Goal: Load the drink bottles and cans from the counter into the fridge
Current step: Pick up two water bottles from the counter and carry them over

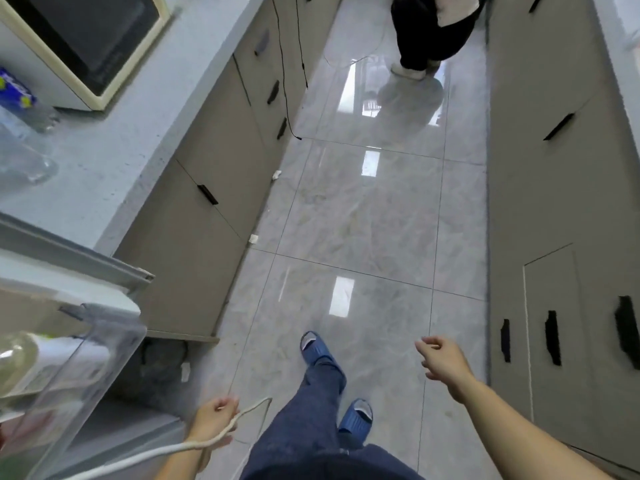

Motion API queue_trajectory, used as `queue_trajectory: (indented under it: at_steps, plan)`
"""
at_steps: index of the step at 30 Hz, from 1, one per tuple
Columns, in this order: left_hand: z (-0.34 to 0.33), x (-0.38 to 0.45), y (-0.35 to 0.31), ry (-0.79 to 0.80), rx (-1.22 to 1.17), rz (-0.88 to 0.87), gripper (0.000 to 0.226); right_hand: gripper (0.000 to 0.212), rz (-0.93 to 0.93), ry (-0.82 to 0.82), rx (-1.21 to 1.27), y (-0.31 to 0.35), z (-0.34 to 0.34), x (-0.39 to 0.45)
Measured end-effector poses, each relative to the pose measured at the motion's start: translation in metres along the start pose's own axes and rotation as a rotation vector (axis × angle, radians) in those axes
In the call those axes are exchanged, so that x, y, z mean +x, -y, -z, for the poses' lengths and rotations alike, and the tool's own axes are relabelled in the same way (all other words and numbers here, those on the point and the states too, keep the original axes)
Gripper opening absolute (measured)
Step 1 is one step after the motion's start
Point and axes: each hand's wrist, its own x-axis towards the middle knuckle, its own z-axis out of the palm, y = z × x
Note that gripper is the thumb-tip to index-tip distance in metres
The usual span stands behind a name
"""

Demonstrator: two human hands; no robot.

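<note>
- Standing in a narrow kitchen aisle on the glossy grey tiled floor (363, 216), a person in blue jeans and blue slippers; both hands carry no drink, which suggests a walk back toward the counter for another one.
- Left hand (216, 422): low at the bottom edge, fingers curled around a white cord (166, 453) that loops over the wrist; likely held just to keep it out of the way.
- Right hand (441, 358): out to the side over the floor, fingers relaxed and loosely bent, gripping nothing.
- Clear plastic drink bottles (24, 147), one with a blue label: on the pale grey stone counter (114, 140) at far left, just beside a cream-framed microwave oven (83, 43). Cut off by the frame edge and blurred, so the count is uncertain; no cans can be made out.
- Fridge, open: only its grey upper edge (69, 261) and a clear plastic door shelf (86, 375) show at lower left, next to the counter's end. Pale shapes behind the plastic may be stored items; too smeared to identify.
- Beige cabinet fronts with black handles (214, 188): along both sides of the aisle.
- Second person (426, 32): at the far end, only dark trousers and light shoes visible.
- Thin black cable (287, 91): hanging down the cabinets, its upper end out of view.
</note>
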Motion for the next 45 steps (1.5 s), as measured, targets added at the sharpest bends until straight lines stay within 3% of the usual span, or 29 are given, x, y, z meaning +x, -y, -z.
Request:
queue_trajectory:
  at_steps: [7,14,21,30,37,45]
  plan:
    - [-0.010,0.037,-0.045,-0.114,-0.124,0.032,0.015,0.014,0.099,0.067,-0.146,0.097,-0.019,0.054]
    - [-0.006,0.074,-0.145,-0.038,-0.223,0.001,0.017,0.010,0.141,0.090,-0.330,0.193,-0.030,0.093]
    - [0.002,0.085,-0.220,-0.077,-0.422,-0.088,0.016,0.017,0.149,0.132,-0.488,0.266,-0.048,0.144]
    - [0.005,0.090,-0.234,-0.269,-0.656,0.115,0.022,0.023,0.206,0.196,-0.719,0.366,-0.104,0.219]
    - [-0.004,0.070,-0.252,-0.512,-0.744,0.292,0.021,0.016,0.422,0.411,-0.884,0.489,-0.190,0.265]
    - [0.000,0.050,-0.314,-0.595,-0.966,0.241,0.019,0.007,0.660,0.663,-0.948,0.571,-0.294,0.229]
